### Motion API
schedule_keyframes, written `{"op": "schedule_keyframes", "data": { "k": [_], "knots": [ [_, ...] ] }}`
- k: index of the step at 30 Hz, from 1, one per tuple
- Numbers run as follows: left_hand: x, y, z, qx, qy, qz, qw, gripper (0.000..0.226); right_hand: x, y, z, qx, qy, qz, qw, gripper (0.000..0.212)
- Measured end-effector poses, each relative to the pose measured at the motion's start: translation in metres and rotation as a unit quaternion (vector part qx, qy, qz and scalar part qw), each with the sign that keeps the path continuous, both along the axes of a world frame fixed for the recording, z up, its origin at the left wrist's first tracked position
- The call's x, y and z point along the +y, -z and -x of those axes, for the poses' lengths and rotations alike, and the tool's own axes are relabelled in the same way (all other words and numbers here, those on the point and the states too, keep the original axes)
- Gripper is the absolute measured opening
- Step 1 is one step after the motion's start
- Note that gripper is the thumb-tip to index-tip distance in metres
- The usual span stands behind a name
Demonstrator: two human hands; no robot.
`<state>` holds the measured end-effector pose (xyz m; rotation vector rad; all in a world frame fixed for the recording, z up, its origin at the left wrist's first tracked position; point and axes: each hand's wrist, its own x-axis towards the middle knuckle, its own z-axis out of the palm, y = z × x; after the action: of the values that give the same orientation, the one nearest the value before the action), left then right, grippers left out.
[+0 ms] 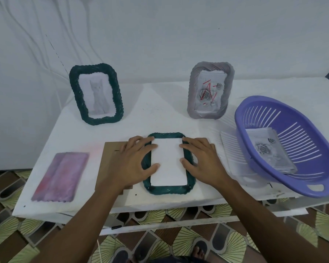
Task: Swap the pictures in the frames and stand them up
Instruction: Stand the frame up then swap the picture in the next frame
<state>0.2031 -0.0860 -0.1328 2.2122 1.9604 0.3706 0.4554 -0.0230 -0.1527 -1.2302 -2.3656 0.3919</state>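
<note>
A dark green frame [167,189] lies face down at the table's front middle, with a white sheet [167,162] resting blank side up in its opening. My left hand [133,160] and my right hand [201,162] press flat on the frame's two sides, fingertips touching the sheet's edges. A second green frame [97,93] with a cat picture stands at the back left. At the back right stands a grey frame [209,90] holding a rose picture. A brown backing board [110,150] lies under my left hand.
A purple slotted basket [285,145] sits at the right edge, with rose prints [270,150] inside it. A pink-purple frame [61,173] lies face down at the front left. White sheets [230,149] lie beside the basket. Patterned floor tiles show below the table.
</note>
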Motion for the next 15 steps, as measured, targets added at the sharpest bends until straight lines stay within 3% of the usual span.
{"op": "schedule_keyframes", "data": {
  "k": [15],
  "knots": [
    [-0.0010,0.0062,0.0006,-0.008,0.002,-0.021,1.000,0.065,-0.0007,-0.0001,0.0005,0.000,0.008,0.005,1.000,0.046]
  ]
}}
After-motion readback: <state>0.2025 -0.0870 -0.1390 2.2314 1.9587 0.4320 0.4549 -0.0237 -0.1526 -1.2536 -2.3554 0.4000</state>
